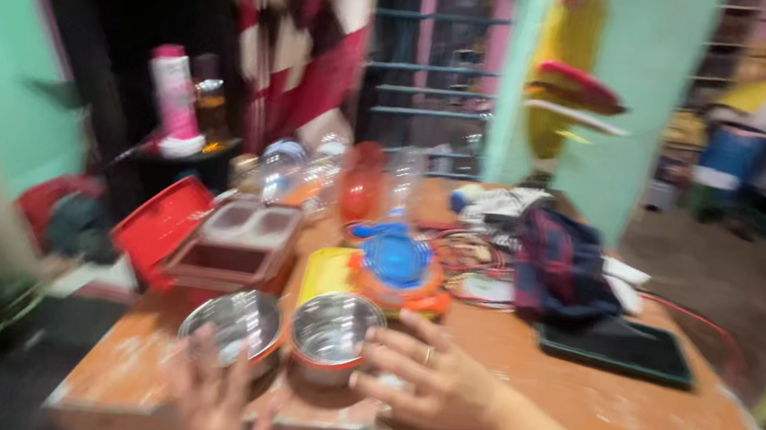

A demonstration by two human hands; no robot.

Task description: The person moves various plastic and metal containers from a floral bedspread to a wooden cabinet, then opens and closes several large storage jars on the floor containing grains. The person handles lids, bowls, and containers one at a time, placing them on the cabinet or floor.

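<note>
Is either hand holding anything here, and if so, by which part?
Nothing is clearly held. The right hand rests spread beside the right steel bowl, near its rim; the left hand hovers open below the left steel bowl. Blur hides any contact.

Two shiny steel bowls (pixel 333 331) (pixel 237 323) sit upright, side by side, at the table's near edge.

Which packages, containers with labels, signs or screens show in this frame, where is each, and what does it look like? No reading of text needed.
Pink bottle: on the dark shelf at left, tall cylinder, pink with a white base.
Brown jar: right behind the pink bottle, amber; label too blurred to tell.
Dark flat slab: on the wooden table at right, rectangular, black; possibly a tablet or a tray.
Red box: table's left side, lid open.
No signs visible.
</note>
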